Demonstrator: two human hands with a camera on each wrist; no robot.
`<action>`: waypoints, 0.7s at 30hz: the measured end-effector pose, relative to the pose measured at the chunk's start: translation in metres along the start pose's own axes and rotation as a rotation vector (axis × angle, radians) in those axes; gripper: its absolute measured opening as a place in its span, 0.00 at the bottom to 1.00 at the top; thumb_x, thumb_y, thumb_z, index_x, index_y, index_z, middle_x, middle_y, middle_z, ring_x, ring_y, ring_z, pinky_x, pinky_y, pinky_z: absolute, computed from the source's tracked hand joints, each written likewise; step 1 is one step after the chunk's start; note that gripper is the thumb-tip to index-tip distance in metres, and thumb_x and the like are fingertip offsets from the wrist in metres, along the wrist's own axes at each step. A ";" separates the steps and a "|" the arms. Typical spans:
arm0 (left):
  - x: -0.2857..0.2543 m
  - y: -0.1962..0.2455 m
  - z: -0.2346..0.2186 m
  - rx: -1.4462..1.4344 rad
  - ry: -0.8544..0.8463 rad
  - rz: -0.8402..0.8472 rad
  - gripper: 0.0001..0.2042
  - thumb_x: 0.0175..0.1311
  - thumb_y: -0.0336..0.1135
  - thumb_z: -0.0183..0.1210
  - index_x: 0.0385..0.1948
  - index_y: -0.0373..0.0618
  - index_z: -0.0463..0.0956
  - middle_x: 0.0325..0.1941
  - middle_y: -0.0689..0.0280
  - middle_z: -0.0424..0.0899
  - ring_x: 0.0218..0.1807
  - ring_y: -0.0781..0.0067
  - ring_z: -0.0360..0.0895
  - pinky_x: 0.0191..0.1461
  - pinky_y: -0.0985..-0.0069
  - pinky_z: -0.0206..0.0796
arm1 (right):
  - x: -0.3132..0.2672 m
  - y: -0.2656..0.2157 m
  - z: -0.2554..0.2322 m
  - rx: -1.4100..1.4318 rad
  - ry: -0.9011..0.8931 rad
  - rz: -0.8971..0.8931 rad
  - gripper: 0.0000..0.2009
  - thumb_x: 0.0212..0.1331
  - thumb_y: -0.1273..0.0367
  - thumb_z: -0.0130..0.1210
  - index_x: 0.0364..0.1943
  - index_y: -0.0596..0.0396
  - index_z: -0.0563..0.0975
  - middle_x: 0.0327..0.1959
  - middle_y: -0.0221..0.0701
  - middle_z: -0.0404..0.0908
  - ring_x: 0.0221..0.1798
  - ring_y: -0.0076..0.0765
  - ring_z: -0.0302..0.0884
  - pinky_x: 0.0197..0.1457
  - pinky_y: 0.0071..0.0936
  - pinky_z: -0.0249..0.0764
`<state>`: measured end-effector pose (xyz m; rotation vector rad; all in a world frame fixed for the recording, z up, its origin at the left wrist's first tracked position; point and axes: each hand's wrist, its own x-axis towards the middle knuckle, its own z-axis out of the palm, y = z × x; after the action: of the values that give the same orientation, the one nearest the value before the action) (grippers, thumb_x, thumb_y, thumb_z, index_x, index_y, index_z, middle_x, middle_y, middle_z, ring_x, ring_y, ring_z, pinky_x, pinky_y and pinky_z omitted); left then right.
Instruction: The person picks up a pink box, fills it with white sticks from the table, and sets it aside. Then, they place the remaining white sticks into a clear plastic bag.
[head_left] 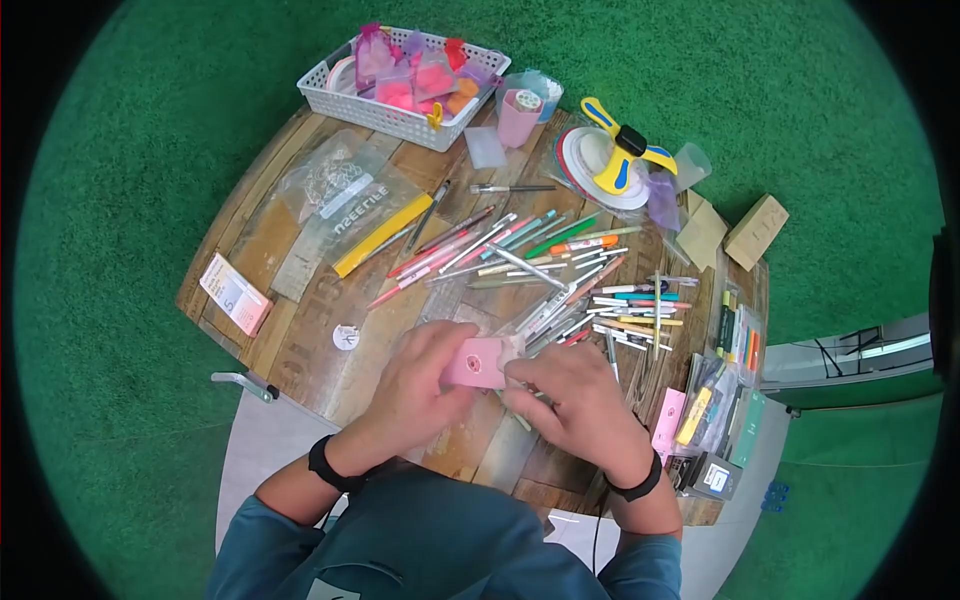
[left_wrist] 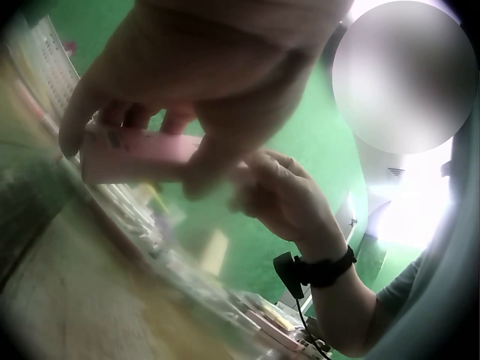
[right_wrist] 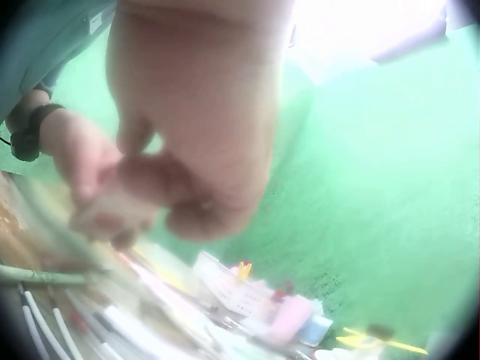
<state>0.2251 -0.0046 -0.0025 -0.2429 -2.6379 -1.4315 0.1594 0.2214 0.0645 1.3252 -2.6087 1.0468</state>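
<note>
A small pink box (head_left: 475,363) with a round emblem on its face is held up over the table in front of the person's body. My left hand (head_left: 415,385) grips it from the left, thumb on one side and fingers on the other; the left wrist view shows the pink side (left_wrist: 139,156) between them. At its right end, my right hand (head_left: 575,400) has curled fingers and thumb pinching the whitish, crumpled-looking end of the box. The fingers hide part of that end. Below and beyond the hands lie many loose pens (head_left: 540,270).
A white basket (head_left: 380,118) of pink packets stands at the back left, beside a pink cup (head_left: 518,118). A yellow-and-blue three-armed tool (head_left: 628,148) lies on white discs. Boxes and packets, including a yellow one (head_left: 695,415), line the right edge. A card (head_left: 235,293) lies left.
</note>
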 end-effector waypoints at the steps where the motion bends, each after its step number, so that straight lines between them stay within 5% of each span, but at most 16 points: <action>1: 0.000 0.000 -0.001 0.000 -0.002 -0.002 0.33 0.53 0.27 0.70 0.65 0.44 0.72 0.64 0.53 0.73 0.66 0.48 0.72 0.68 0.60 0.67 | 0.001 -0.002 -0.002 0.039 -0.053 0.045 0.09 0.58 0.72 0.68 0.42 0.54 0.84 0.31 0.36 0.80 0.35 0.45 0.79 0.40 0.35 0.75; 8: 0.001 0.002 -0.002 -0.030 -0.081 0.005 0.32 0.53 0.26 0.69 0.65 0.43 0.72 0.65 0.53 0.74 0.68 0.47 0.70 0.70 0.59 0.65 | 0.003 -0.002 -0.023 0.211 -0.221 0.228 0.07 0.61 0.71 0.64 0.40 0.58 0.83 0.33 0.42 0.83 0.38 0.54 0.82 0.44 0.41 0.77; 12: 0.003 0.001 -0.004 -0.042 -0.155 0.059 0.32 0.53 0.26 0.69 0.65 0.42 0.72 0.64 0.53 0.74 0.68 0.47 0.70 0.70 0.60 0.65 | 0.005 0.003 -0.029 0.260 -0.250 0.287 0.07 0.61 0.72 0.64 0.41 0.58 0.83 0.33 0.43 0.84 0.39 0.53 0.83 0.44 0.40 0.78; 15: 0.006 0.005 -0.003 -0.103 -0.217 0.069 0.32 0.52 0.25 0.68 0.65 0.42 0.72 0.64 0.53 0.75 0.67 0.48 0.71 0.69 0.60 0.65 | 0.003 0.012 -0.022 0.302 -0.273 0.148 0.09 0.59 0.71 0.67 0.43 0.57 0.85 0.36 0.38 0.86 0.37 0.45 0.85 0.40 0.34 0.78; 21: 0.004 0.001 -0.006 -0.311 -0.246 -0.066 0.33 0.54 0.21 0.63 0.67 0.45 0.69 0.64 0.53 0.72 0.66 0.50 0.71 0.68 0.62 0.67 | 0.003 -0.007 -0.035 0.307 -0.355 0.341 0.15 0.59 0.67 0.69 0.49 0.54 0.85 0.36 0.38 0.86 0.36 0.46 0.84 0.42 0.36 0.78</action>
<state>0.2214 -0.0087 0.0020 -0.3887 -2.6134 -1.9495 0.1536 0.2367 0.0967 1.2417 -3.1229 1.4263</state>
